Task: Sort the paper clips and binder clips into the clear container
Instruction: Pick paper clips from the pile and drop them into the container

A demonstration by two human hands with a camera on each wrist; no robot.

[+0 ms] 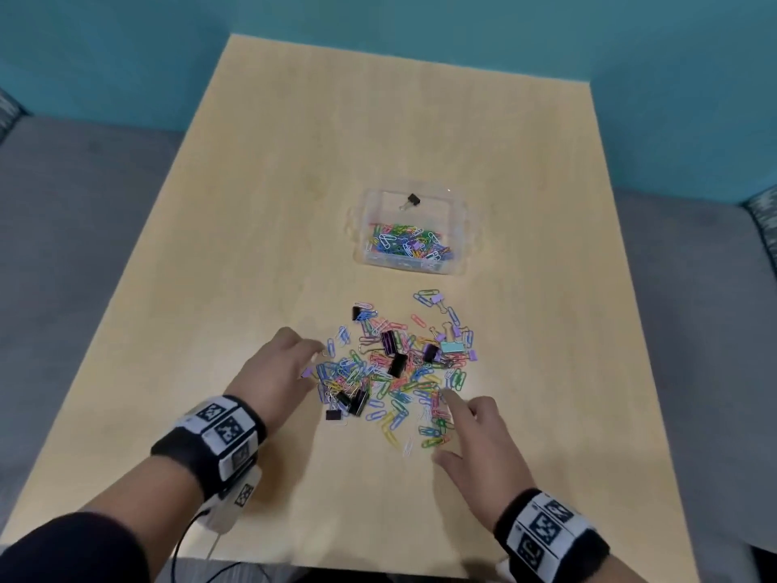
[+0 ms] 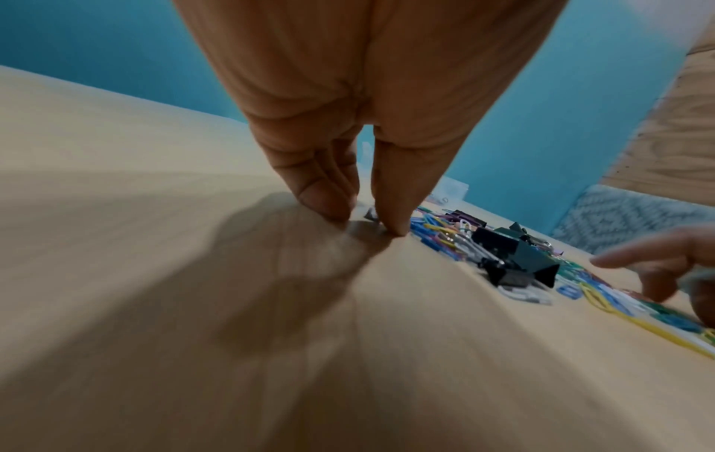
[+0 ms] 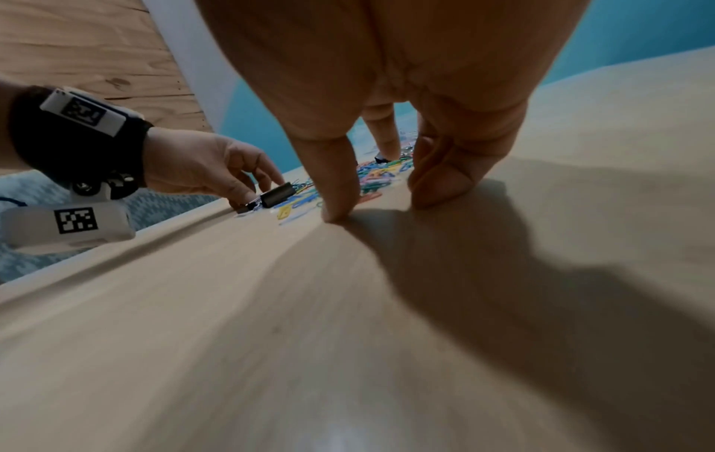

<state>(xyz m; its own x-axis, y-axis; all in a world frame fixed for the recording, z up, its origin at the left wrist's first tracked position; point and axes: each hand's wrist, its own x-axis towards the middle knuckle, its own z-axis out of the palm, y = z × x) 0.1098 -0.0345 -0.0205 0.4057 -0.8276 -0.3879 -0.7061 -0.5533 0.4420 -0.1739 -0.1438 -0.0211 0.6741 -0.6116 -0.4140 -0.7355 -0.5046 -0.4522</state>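
A pile of coloured paper clips (image 1: pixel 391 374) mixed with black, purple and mint binder clips (image 1: pixel 397 363) lies on the table's near half. Behind it stands the clear container (image 1: pixel 460 229). Its near compartment holds paper clips (image 1: pixel 405 241) and its far one a single black binder clip (image 1: pixel 413 199). My left hand (image 1: pixel 313 359) is at the pile's left edge, fingertips (image 2: pixel 394 226) down on the table beside a small purple binder clip (image 1: pixel 308 372). My right hand (image 1: pixel 441 425) is at the pile's near right, with the index finger on the clips and the thumb (image 3: pixel 336 211) on the table. Neither hand holds anything.
The light wooden table (image 1: pixel 252 204) stands against a teal wall, with grey upholstered seating (image 1: pixel 63 225) on both sides. Both wrists wear black bands with white marker tags (image 1: pixel 223 431). A cable hangs off the front edge by my left forearm.
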